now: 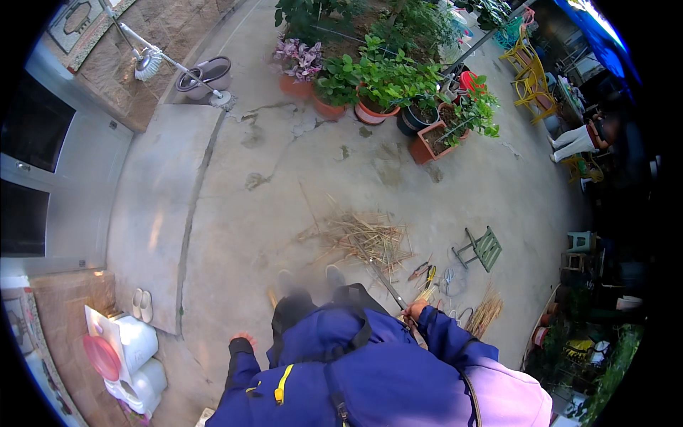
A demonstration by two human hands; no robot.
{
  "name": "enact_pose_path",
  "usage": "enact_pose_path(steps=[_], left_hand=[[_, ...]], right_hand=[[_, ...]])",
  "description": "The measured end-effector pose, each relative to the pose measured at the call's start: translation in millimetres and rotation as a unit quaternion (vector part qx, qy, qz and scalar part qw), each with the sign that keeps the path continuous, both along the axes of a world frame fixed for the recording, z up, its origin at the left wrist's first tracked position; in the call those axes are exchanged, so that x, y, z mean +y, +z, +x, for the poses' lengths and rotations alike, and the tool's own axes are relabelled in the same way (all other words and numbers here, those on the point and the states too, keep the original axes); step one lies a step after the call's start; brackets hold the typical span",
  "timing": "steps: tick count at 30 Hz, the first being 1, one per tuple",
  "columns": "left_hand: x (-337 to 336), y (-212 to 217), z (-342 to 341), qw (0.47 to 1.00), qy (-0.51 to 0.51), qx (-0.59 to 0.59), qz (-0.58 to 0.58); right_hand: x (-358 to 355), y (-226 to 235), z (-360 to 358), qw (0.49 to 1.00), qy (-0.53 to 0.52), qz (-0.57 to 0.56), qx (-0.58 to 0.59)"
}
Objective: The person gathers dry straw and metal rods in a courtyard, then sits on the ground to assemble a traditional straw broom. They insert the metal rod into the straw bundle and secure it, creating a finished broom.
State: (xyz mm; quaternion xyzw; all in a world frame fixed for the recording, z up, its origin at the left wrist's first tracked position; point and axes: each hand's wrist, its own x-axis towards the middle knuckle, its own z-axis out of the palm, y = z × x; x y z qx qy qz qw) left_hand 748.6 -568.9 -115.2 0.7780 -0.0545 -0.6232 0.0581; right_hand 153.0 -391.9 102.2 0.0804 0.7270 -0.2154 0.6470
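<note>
My right hand is closed around the handle of a long grey blade. The blade points up and left toward a loose pile of dry stalks on the concrete ground. My left hand hangs by my side in a blue sleeve, holding nothing, with its fingers loosely apart. My shoes stand just short of the stalk pile. Pliers and scissors lie on the ground to the right of the blade, and a small bundle of straw lies past them.
A green folding stool lies right of the stalks. Potted plants crowd the far side. A concrete step, a door, a mop with its bucket, white slippers and white containers line the left. A seated person and yellow chairs are far right.
</note>
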Motion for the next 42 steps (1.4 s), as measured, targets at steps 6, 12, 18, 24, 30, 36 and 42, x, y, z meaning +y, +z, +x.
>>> enact_pose_path(steps=[6, 12, 18, 24, 30, 36, 42], left_hand=[[-85, 53, -35, 0.992, -0.086, -0.001, -0.092], [-118, 61, -42, 0.998, -0.052, 0.006, -0.037], [-122, 73, -53, 0.982, -0.175, -0.065, -0.019], [-120, 55, -45, 0.982, -0.18, -0.046, -0.042], [-122, 75, -78, 0.98, -0.19, -0.029, -0.048], [-111, 92, -93, 0.983, -0.17, -0.028, -0.055], [-93, 83, -85, 0.983, -0.167, -0.029, -0.072]], right_hand=[[39, -1, 53, 0.989, -0.081, -0.069, -0.1], [54, -6, 80, 0.951, -0.229, -0.116, -0.172], [17, 12, 76, 0.977, -0.185, -0.001, -0.108], [14, 26, 73, 0.992, -0.101, -0.009, -0.07], [19, -20, 51, 0.989, 0.015, -0.025, -0.144], [-28, -24, 36, 0.982, -0.065, 0.007, -0.175], [-37, -53, 22, 0.979, -0.098, 0.06, -0.168]])
